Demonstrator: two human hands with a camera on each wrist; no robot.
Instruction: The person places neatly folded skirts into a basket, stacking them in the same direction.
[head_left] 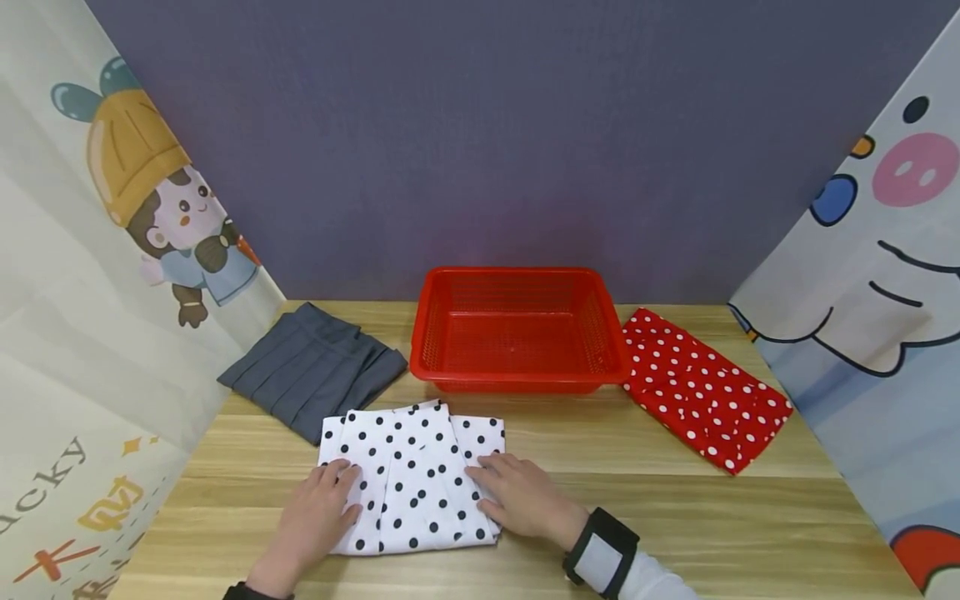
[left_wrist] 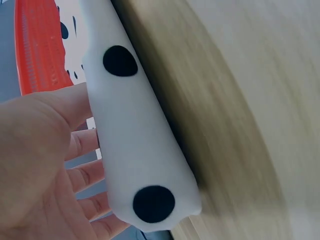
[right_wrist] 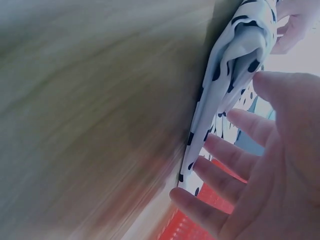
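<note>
A white cloth with black polka dots (head_left: 412,483) lies folded on the wooden table in front of me. My left hand (head_left: 318,508) rests on its left edge, the fingers relaxed and spread. On the right edge sits my right hand (head_left: 525,500), its fingertips touching the fabric. The left wrist view shows the rounded fold of the dotted cloth (left_wrist: 135,130) beside the extended fingers (left_wrist: 85,175). In the right wrist view, the layered side of the cloth (right_wrist: 235,60) shows near the spread fingers (right_wrist: 225,150).
Behind the cloth stands a red plastic basket (head_left: 517,387) with nothing in it. A folded dark grey pleated cloth (head_left: 315,367) lies at the back left. To the basket's right is a folded red cloth with white dots (head_left: 697,387). A grey-blue wall (head_left: 487,150) closes the back.
</note>
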